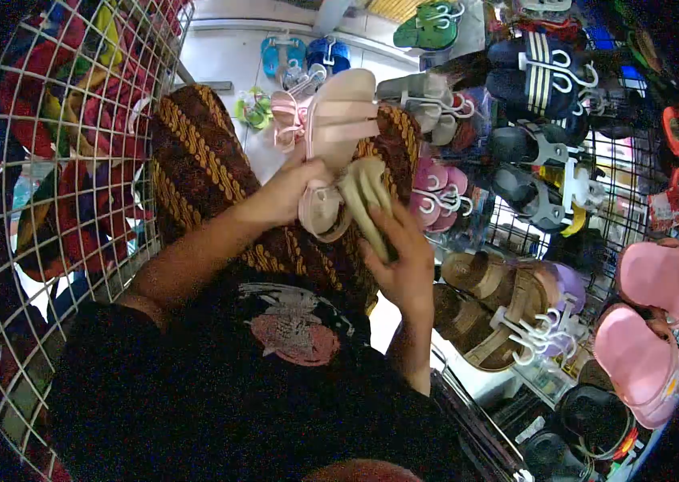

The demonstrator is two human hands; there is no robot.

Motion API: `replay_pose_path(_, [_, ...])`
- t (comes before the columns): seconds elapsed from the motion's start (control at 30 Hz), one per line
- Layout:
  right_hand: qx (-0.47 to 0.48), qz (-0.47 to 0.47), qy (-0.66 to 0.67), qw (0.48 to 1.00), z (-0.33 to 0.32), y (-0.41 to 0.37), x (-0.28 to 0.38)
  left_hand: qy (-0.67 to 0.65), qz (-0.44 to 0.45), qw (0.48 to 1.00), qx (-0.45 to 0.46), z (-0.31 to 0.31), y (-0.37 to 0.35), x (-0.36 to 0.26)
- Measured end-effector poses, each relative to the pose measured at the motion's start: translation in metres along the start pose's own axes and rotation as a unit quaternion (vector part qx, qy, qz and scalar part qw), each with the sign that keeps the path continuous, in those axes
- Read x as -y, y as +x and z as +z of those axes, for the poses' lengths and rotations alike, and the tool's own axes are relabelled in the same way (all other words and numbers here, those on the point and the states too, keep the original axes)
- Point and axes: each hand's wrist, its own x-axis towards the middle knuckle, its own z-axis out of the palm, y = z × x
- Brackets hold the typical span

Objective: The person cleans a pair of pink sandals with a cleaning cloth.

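Note:
My left hand is closed around the middle of a pale pink sandal, held sole-down over my lap with its wide straps at the far end. Its heel end with a thin strap hangs toward me, below my fist. A bow-trimmed pink sandal shows just beyond it on the left. My right hand grips a folded beige-olive cloth, which lies against the right side of the held sandal, near its heel.
Patterned brown trousers cover my knees. A wire grid with colourful items stands at left. Blue sandals and a green pair lie on the tiles ahead. At right hang brown sandals, pink clogs and striped slides.

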Motion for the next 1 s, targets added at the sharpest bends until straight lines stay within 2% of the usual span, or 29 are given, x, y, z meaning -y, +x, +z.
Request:
replay_pose_path(0.03, [-0.015, 0.001, 0.012, 1.0, 0.005, -0.001, -0.002, -0.015, -0.043, 0.999, -0.023, -0.001, -0.007, 0.001])
replay_pose_path(0.13, [-0.051, 0.034, 0.009, 0.998, 0.022, -0.001, -0.01, 0.1, -0.075, 0.992, 0.0, 0.001, -0.022, 0.012])
replay_pose_path(0.27, [-0.006, 0.028, 0.028, 0.999, 0.03, -0.008, -0.001, 0.033, -0.05, 0.998, -0.018, -0.001, -0.022, 0.026])
replay_pose_path(0.3, [-0.002, 0.059, 0.057, 0.997, 0.03, -0.005, 0.0, 0.094, -0.083, 0.992, 0.029, -0.001, -0.026, 0.012])
replay_pose_path(0.4, [-0.083, 0.05, -0.001, 0.995, 0.043, -0.002, -0.007, 0.015, -0.005, 0.998, 0.065, -0.023, -0.021, 0.048])
replay_pose_path(0.43, [-0.061, 0.057, 0.001, 0.996, 0.045, 0.0, -0.002, 0.095, -0.021, 0.992, 0.075, -0.036, -0.019, 0.058])
replay_pose_path(0.5, [-0.05, -0.005, -0.022, 0.998, 0.049, -0.005, -0.002, -0.005, 0.118, 0.956, 0.269, -0.049, 0.007, 0.068])
replay_pose_path(0.53, [-0.047, -0.038, -0.034, 0.998, 0.05, -0.005, -0.002, -0.043, 0.083, 0.969, 0.229, -0.043, 0.002, 0.066])
replay_pose_path(0.57, [-0.027, -0.019, -0.034, 0.999, 0.047, -0.006, -0.004, -0.084, 0.05, 0.978, 0.186, -0.038, -0.003, 0.064])
replay_pose_path(0.6, [-0.048, -0.007, -0.032, 0.998, 0.048, -0.005, -0.008, -0.127, 0.021, 0.982, 0.14, -0.021, -0.01, 0.052])
replay_pose_path(0.63, [-0.069, 0.007, -0.029, 0.997, 0.051, -0.004, -0.013, -0.102, -0.038, 0.992, 0.059, 0.007, -0.02, 0.034])
replay_pose_path(0.73, [-0.102, -0.001, -0.03, 0.994, 0.059, -0.003, -0.012, -0.003, -0.054, 0.998, -0.015, -0.012, -0.011, 0.06])
replay_pose_path(0.8, [-0.092, -0.017, -0.028, 0.995, 0.061, -0.007, -0.01, 0.058, 0.012, 0.998, 0.032, -0.03, 0.001, 0.07])
replay_pose_path(0.87, [-0.067, 0.024, -0.027, 0.997, 0.051, -0.008, -0.012, 0.006, -0.071, 0.997, -0.028, 0.0, -0.011, 0.043])
replay_pose_path(0.93, [-0.075, 0.077, -0.03, 0.994, 0.054, -0.008, -0.019, -0.027, -0.158, 0.986, -0.035, -0.004, -0.012, 0.042])
replay_pose_path(0.97, [-0.111, 0.063, -0.014, 0.992, 0.059, -0.006, -0.016, 0.015, -0.104, 0.994, -0.036, -0.013, -0.008, 0.059])
replay_pose_path(1.0, [-0.116, 0.032, -0.074, 0.99, 0.067, -0.005, -0.015, 0.06, -0.051, 0.996, -0.042, -0.008, -0.005, 0.061])
